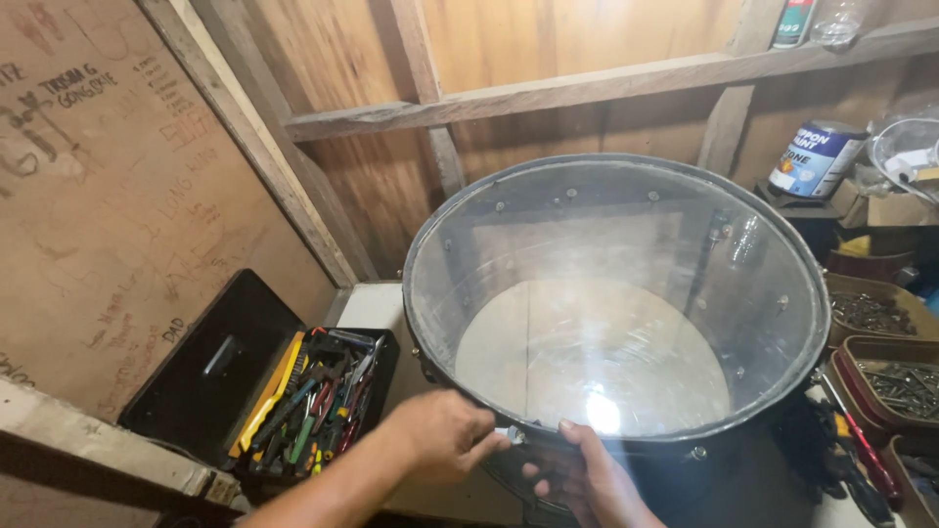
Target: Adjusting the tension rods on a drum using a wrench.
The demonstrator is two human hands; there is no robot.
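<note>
Plywood wall (117,196) with pencil scrawl fills the left; timber studs and a cross shelf (606,83) run behind.

Drum shell (616,303), black, with a clear head stretched over the top, sits on the pale bench (377,308) dead centre, tilted toward me; I see through the skin to the light inner floor; small bolts dot the inside wall; glare spot near the front rim.

Black toolbox (264,391), lid thrown back, lies on the bench left of the drum, crammed with screwdrivers and pliers, yellow and red handles mixed.

Trays of screws (880,352) stand right of the drum, just beside it; a paint can (817,156) sits above them on a dark stand.

My left hand (445,435) is at the near rim; fingers pinched on a small silvery piece at the hoop; what it is I cannot tell.

My right hand (587,484) cups the drum's side below the rim, thumb up on the hoop, fingers curled around the shell, gripping it.
</note>
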